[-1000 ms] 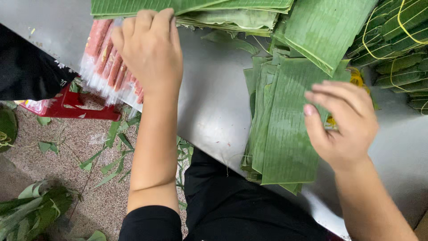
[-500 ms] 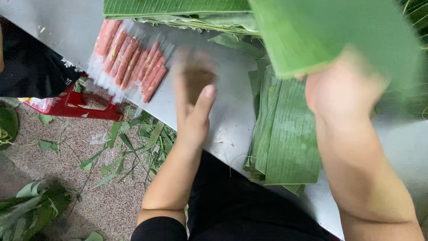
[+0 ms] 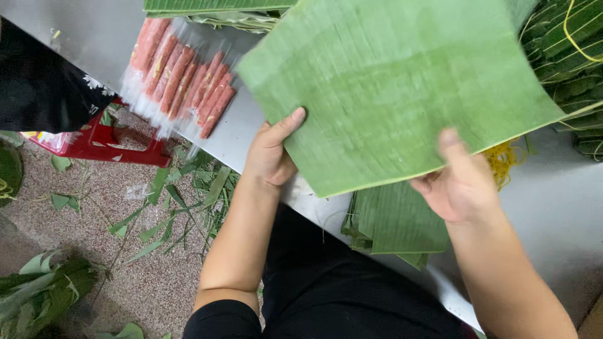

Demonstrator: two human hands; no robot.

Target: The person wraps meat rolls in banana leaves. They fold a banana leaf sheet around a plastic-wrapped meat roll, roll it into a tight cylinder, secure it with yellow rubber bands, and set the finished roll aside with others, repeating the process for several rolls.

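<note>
Banana leaf [image 3: 402,88] between both hands' thumbs [image 3: 453,150]

— How's the light?
— Bright, even and soft, no hard shadows; only a dull sheen on the grey table [image 3: 94,31] near its far left corner.
— Sharpness?
— The big green leaf [image 3: 402,88] is smeared by motion blur — its ribs barely read. The wrapped pink sticks [image 3: 182,78] at the table's left edge look streaked too. The littered floor [image 3: 125,251] is crisper.
</note>
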